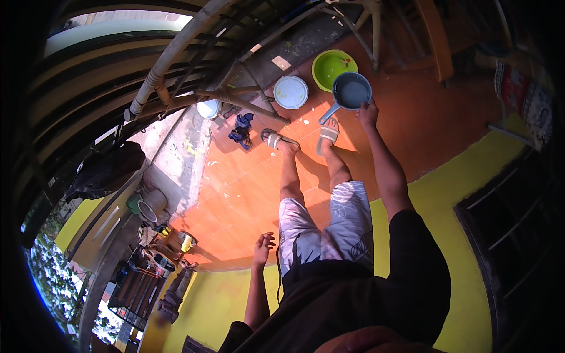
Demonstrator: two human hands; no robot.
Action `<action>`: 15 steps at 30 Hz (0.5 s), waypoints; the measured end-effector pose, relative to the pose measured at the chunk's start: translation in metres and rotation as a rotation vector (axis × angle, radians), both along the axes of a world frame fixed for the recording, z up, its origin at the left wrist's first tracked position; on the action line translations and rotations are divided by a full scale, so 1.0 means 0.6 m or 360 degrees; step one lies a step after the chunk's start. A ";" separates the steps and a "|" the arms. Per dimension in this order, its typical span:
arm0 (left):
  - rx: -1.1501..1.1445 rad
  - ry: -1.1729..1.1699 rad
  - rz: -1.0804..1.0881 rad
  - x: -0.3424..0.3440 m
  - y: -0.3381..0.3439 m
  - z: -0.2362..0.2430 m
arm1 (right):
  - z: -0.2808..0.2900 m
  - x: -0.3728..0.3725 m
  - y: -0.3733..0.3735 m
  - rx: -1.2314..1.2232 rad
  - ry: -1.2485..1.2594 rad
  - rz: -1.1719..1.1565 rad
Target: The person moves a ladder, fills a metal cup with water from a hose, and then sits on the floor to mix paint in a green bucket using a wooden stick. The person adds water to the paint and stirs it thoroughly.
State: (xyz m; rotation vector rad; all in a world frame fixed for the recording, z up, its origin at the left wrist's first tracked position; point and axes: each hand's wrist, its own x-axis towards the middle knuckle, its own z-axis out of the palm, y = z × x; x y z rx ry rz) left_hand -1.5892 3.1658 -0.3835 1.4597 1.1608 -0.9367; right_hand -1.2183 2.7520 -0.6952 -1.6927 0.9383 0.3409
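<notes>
My right hand grips a grey-blue water dipper at its rim. The dipper's handle points down and to the left, and its bowl faces up. Whether it has anything in it I cannot make out. It overlaps the near right edge of a bright green basin, which stands on the floor with small items inside. Away to the lower left, my left hand hangs beside my shorts with loosely bent fingers and nothing in it. A white lidded bucket stands left of the basin.
My sandalled feet are on the orange tiled floor. A dark blue bundle lies near a bamboo frame, with another white bucket behind. A wooden chair is at far right. A person is at lower left.
</notes>
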 end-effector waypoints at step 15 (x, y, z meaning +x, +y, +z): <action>0.0010 -0.0025 0.0084 -0.029 -0.008 -0.024 | -0.027 0.027 0.001 -0.0210 0.0156 0.0090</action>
